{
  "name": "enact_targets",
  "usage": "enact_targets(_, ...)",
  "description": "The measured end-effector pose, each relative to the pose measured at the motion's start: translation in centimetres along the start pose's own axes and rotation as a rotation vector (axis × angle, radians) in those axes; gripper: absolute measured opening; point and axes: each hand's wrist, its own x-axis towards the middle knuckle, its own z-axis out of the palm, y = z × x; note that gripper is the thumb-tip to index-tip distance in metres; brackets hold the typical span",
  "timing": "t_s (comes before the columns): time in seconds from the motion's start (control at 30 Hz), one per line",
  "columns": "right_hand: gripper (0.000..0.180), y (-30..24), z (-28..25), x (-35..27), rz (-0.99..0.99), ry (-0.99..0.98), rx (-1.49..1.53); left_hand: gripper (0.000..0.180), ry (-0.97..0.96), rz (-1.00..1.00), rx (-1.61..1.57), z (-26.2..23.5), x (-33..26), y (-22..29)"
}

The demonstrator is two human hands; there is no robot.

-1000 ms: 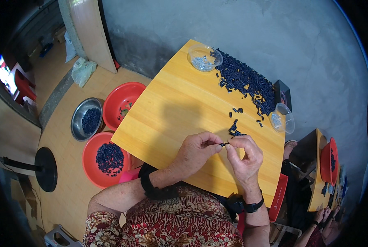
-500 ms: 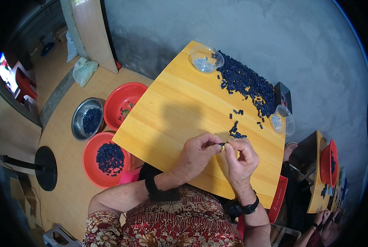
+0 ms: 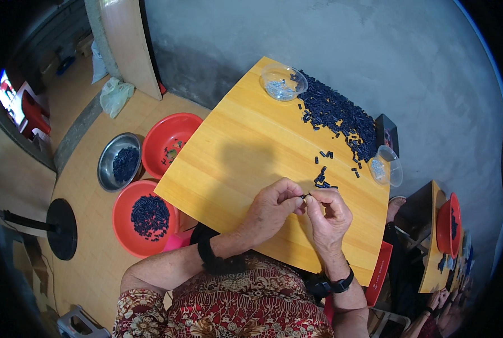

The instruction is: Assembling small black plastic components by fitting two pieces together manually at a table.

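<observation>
Over the near part of the wooden table (image 3: pixel 206 169), my left hand (image 3: pixel 268 211) pinches a tiny dark piece (image 3: pixel 303 197) between thumb and forefinger. Facing it, my right hand (image 3: pixel 329 217) is closed in a pinch at the same piece, with the fingertips of both hands almost meeting. What the right fingertips hold is too small and covered to make out. Just beyond the hands lies a small cluster of black cylindrical pieces (image 3: pixel 321 178). A large heap of such pieces (image 3: pixel 331 106) spreads along the table's far right edge.
Clear tubs (image 3: pixel 267 72) (image 3: pixel 398 170) with small transparent parts flank the heap, near a dark box (image 3: pixel 391 147). Left on the floor are red basins (image 3: pixel 119 234) (image 3: pixel 150 138) and a steel bowl (image 3: pixel 101 163). At right, another person's hands (image 3: pixel 438 298) are by a table with a red basin (image 3: pixel 445 225).
Both hands stay together at the small dark piece, with only slight finger shifts. The view has moved very slightly.
</observation>
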Motion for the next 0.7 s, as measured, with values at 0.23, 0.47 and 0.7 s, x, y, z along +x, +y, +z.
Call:
enact_targets(0.23, 0.008, 0.4, -0.2, 0.0, 0.111, -0.019, 0.053, 0.01, 0.04, -0.061, 0.105, 0.1, 0.0, 0.5)
enact_targets(0.47, 0.008, 0.3, -0.3, 0.1, 0.005, -0.017, -0.009, 0.012, 0.029, -0.028, 0.188, 0.1, -0.2, 1.0)
enact_targets(0.7, 0.009, 0.4, -0.3, 0.0, -0.098, 0.012, -0.048, 0.012, 0.031, -0.015, 0.155, 0.5, -0.5, 1.5)
